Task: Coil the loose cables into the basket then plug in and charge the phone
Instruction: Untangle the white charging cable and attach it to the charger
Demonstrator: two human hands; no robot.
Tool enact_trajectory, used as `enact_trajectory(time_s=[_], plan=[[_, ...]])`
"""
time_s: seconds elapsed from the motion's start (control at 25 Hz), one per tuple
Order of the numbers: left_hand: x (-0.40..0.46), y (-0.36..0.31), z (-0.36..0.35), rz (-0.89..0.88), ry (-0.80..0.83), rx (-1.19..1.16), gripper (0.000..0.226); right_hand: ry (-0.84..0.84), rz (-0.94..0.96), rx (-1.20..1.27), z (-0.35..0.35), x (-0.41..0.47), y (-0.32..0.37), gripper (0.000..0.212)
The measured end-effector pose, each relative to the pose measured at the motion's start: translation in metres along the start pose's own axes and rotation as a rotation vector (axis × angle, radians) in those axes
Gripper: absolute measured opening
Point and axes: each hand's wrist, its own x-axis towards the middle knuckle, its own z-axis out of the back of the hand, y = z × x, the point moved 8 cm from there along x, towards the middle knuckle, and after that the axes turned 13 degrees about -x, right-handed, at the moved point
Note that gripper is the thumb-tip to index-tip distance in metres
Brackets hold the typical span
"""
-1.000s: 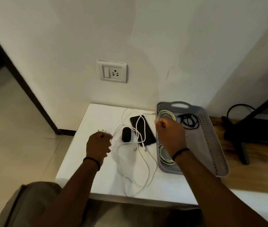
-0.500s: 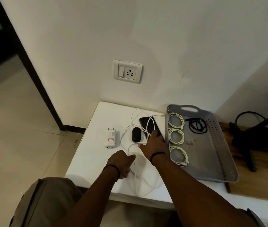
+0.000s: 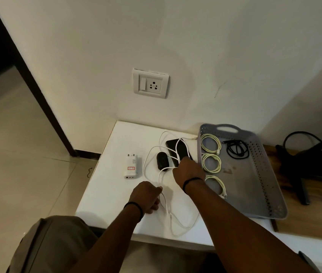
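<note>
A smooth white table [image 3: 105, 194] stands against a plain plastered wall, where one white socket plate [image 3: 151, 83] carries a rocker switch and a three-pin outlet. On the table's right side lies a grey perforated plastic basket [image 3: 270, 186], rectangular with a handle slot, its long axis running from the wall toward the person. Inside lie three pale yellow coiled cables [image 3: 211, 163] in a row along its left wall, and one black coiled cable [image 3: 237, 148]. A loose white cable [image 3: 176, 219] loops over the table and across one glossy black phone [image 3: 181, 148], whose long axis points toward the wall. The right hand [image 3: 187, 170] pinches this cable by the phone; the left hand [image 3: 146, 197], fingers curled, grips it nearer. One white charger [image 3: 131, 166], prongs toward the wall, and one black oval case [image 3: 162, 160] lie left of the phone.
</note>
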Motion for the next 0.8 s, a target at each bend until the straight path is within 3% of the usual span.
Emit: enact_trajectory(time_s=[0.12, 0.24, 0.48, 0.68, 0.8], plan=[[-0.005, -0.001, 0.0, -0.035, -0.019, -0.022, 0.02, -0.048, 0.029, 0.054, 0.021, -0.003, -0.005, 0.03], [-0.011, -0.003, 0.0, -0.074, -0.046, -0.211, 0.01, -0.06, 0.041, 0.131, 0.037, -0.009, -0.013, 0.031], [-0.037, -0.039, 0.012, -0.296, -0.1, -0.405, 0.012, -0.126, -0.051, 0.3, 0.062, -0.025, -0.038, 0.023], [-0.066, -0.077, 0.021, -0.519, -0.053, -0.385, 0.016, -0.135, -0.086, 0.411, 0.047, -0.046, -0.051, 0.004], [-0.082, -0.092, 0.022, -0.653, -0.015, -0.307, 0.022, -0.102, -0.093, 0.472, 0.024, -0.063, -0.052, 0.014]])
